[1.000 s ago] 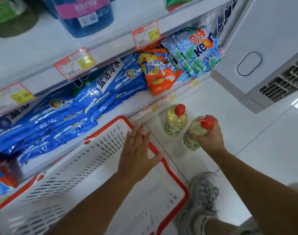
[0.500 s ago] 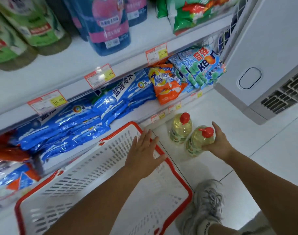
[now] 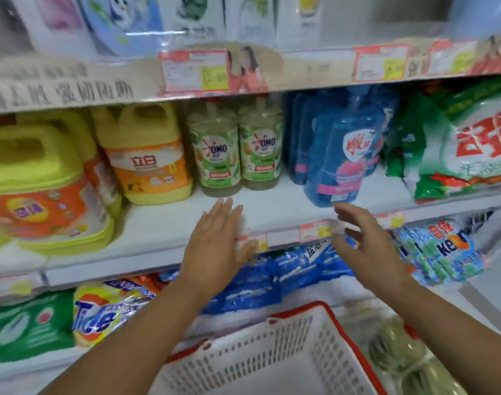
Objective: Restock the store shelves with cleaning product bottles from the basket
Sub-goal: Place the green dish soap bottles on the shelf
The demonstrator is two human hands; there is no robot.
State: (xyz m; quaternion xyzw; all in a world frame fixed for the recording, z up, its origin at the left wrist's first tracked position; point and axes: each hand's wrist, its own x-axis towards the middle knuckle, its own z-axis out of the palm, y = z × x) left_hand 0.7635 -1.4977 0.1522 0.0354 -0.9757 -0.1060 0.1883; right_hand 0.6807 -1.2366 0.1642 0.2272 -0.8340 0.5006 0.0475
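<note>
Two OMO bottles [image 3: 237, 151] beside Tide bag [image 3: 109, 312]

The only camera sits on my head, and it looks forward and a little downward, straight at the middle shelf [image 3: 272, 215] of the store rack, close enough that my left hand [image 3: 218, 243] and right hand [image 3: 366, 246] reach its front edge with arms half bent. The wide lens takes in the shelf above at the top of the frame, the lower shelf with blue bags [image 3: 272, 277] beneath my hands, and the red-rimmed white basket [image 3: 272, 360] at the bottom edge, nearest to me. The picture is blurred throughout, worst at the sides and top.
</note>
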